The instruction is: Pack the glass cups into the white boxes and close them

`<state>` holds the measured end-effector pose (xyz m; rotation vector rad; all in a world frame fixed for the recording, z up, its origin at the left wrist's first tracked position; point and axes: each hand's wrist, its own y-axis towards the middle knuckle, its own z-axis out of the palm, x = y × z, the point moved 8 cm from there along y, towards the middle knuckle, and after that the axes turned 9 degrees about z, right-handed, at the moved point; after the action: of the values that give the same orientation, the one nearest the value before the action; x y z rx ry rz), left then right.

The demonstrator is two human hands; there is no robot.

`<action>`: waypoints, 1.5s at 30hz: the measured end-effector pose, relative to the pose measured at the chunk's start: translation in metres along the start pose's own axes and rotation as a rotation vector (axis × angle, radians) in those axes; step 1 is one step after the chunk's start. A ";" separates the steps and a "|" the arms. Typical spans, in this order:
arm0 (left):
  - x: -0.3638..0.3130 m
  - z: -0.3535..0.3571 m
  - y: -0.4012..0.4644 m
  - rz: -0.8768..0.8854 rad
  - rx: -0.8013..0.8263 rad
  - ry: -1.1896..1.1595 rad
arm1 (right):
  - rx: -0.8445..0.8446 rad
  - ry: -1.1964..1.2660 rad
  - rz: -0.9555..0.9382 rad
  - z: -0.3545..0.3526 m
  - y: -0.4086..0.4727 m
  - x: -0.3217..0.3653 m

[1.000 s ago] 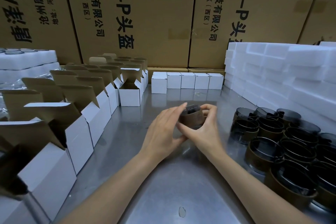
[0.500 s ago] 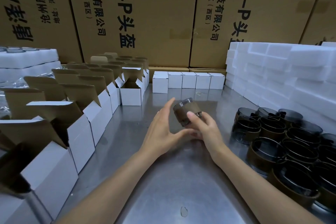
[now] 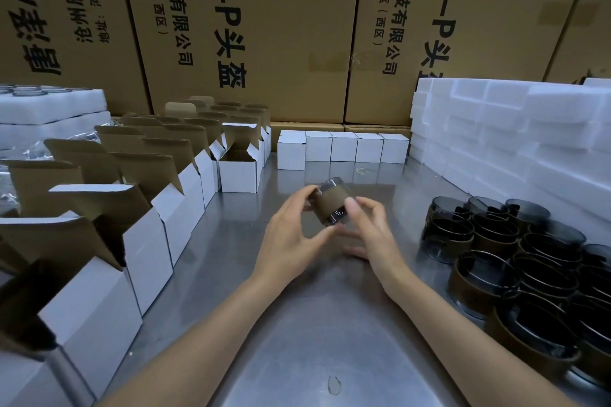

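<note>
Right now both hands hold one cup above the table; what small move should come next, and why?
Probably carry the glass cup left toward the nearest open white box and lower it in. The left hand and right hand both grip it, tilted, above the steel table, and that box stands with its flap up.

Dim, cool light; table [image 3: 297, 340] glare; edges warped, hands blurry.
</note>
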<state>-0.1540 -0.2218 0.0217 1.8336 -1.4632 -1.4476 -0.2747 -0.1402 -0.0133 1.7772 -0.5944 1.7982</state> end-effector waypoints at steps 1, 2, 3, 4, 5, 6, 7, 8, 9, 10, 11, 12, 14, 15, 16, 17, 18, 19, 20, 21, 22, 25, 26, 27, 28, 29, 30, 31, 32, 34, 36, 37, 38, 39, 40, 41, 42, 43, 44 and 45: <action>0.004 0.001 0.000 -0.035 -0.006 -0.046 | 0.045 0.039 0.054 0.003 0.000 -0.001; 0.006 0.002 0.001 -0.054 -0.006 -0.073 | 0.084 0.047 0.096 0.006 0.001 -0.002; 0.006 0.003 0.001 -0.060 0.002 -0.080 | 0.117 0.044 0.131 0.008 0.002 -0.002; 0.006 0.004 0.000 -0.057 0.013 -0.081 | 0.135 0.034 0.157 0.009 0.002 -0.004; 0.005 0.005 0.000 -0.050 0.025 -0.080 | 0.133 0.034 0.172 0.010 0.002 -0.004; 0.005 0.006 0.000 -0.044 0.040 -0.080 | 0.113 0.041 0.169 0.008 0.002 -0.003; 0.005 0.007 -0.001 -0.044 0.062 -0.075 | 0.081 0.057 0.146 0.006 0.002 -0.003; 0.006 0.009 -0.002 -0.052 0.089 -0.063 | 0.034 0.070 0.097 0.002 0.001 -0.001; 0.008 0.011 -0.003 -0.066 0.116 -0.049 | -0.024 0.058 0.032 -0.002 0.000 0.002; 0.009 0.012 -0.004 -0.079 0.137 -0.040 | -0.085 0.012 -0.047 -0.007 -0.001 0.006; 0.009 0.013 -0.005 -0.082 0.147 -0.032 | -0.125 -0.037 -0.114 -0.009 -0.003 0.010; 0.007 0.013 -0.005 -0.068 0.149 -0.019 | -0.153 -0.082 -0.165 -0.010 -0.005 0.013; 0.000 0.011 -0.003 -0.007 0.143 0.031 | -0.181 -0.130 -0.226 -0.010 -0.007 0.017; -0.004 0.010 -0.002 0.029 0.135 0.056 | -0.192 -0.138 -0.245 -0.011 -0.007 0.018; -0.007 0.009 -0.001 0.062 0.126 0.076 | -0.202 -0.152 -0.260 -0.012 -0.006 0.019; -0.009 0.008 -0.001 0.087 0.115 0.094 | -0.208 -0.172 -0.271 -0.012 -0.006 0.019; -0.010 0.007 0.000 0.099 0.102 0.107 | -0.208 -0.202 -0.279 -0.011 -0.006 0.019; -0.009 0.005 -0.001 0.095 0.089 0.111 | -0.198 -0.228 -0.278 -0.010 -0.005 0.018; -0.008 0.004 -0.001 0.077 0.075 0.102 | -0.175 -0.244 -0.264 -0.008 -0.005 0.017; -0.006 0.002 -0.001 0.053 0.061 0.076 | -0.139 -0.231 -0.237 -0.005 -0.004 0.015; -0.004 0.002 -0.001 0.028 0.047 0.037 | -0.097 -0.194 -0.192 -0.002 -0.004 0.012; 0.007 0.002 -0.001 -0.071 0.021 -0.132 | 0.017 -0.035 0.017 0.004 -0.002 0.001; 0.012 0.004 -0.001 -0.117 0.028 -0.205 | 0.055 -0.018 0.065 0.006 0.000 -0.001; 0.016 0.006 -0.001 -0.161 0.044 -0.277 | 0.090 -0.018 0.097 0.008 0.001 -0.002; 0.019 0.008 -0.002 -0.196 0.057 -0.339 | 0.116 -0.029 0.120 0.009 0.003 -0.004; 0.021 0.009 -0.003 -0.219 0.062 -0.386 | 0.133 -0.044 0.136 0.011 0.004 -0.004; 0.023 0.009 -0.003 -0.234 0.061 -0.416 | 0.143 -0.061 0.144 0.011 0.005 -0.005; 0.024 0.009 -0.003 -0.242 0.061 -0.431 | 0.155 -0.067 0.151 0.013 0.005 -0.005; 0.024 0.010 -0.003 -0.246 0.068 -0.437 | 0.162 -0.066 0.159 0.013 0.005 -0.005; 0.024 0.013 -0.003 -0.247 0.104 -0.422 | 0.166 -0.014 0.171 0.013 0.004 -0.006; 0.021 0.015 -0.004 -0.219 0.148 -0.338 | 0.122 0.039 0.131 0.010 0.003 -0.004; 0.020 0.015 -0.004 -0.196 0.161 -0.282 | 0.066 0.036 0.089 0.006 0.002 -0.002; 0.017 0.015 -0.004 -0.169 0.164 -0.235 | -0.009 0.001 0.031 0.001 0.001 0.001; 0.014 0.014 -0.003 -0.141 0.160 -0.199 | -0.089 -0.056 -0.030 -0.004 -0.001 0.005; 0.011 0.012 -0.003 -0.116 0.151 -0.170 | -0.159 -0.111 -0.080 -0.009 -0.004 0.009; 0.009 0.010 -0.003 -0.100 0.141 -0.148 | -0.205 -0.143 -0.110 -0.011 -0.005 0.011; 0.008 0.009 -0.003 -0.097 0.134 -0.134 | -0.223 -0.151 -0.124 -0.013 -0.006 0.012; 0.008 0.009 -0.003 -0.106 0.131 -0.129 | -0.223 -0.148 -0.131 -0.014 -0.006 0.012; 0.009 0.009 -0.004 -0.125 0.135 -0.134 | -0.216 -0.148 -0.133 -0.013 -0.006 0.012; 0.010 0.010 -0.004 -0.147 0.143 -0.149 | -0.207 -0.152 -0.135 -0.013 -0.005 0.012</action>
<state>-0.1617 -0.2264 0.0095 1.9934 -1.5681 -1.6184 -0.2808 -0.1275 -0.0020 1.7757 -0.6772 1.4656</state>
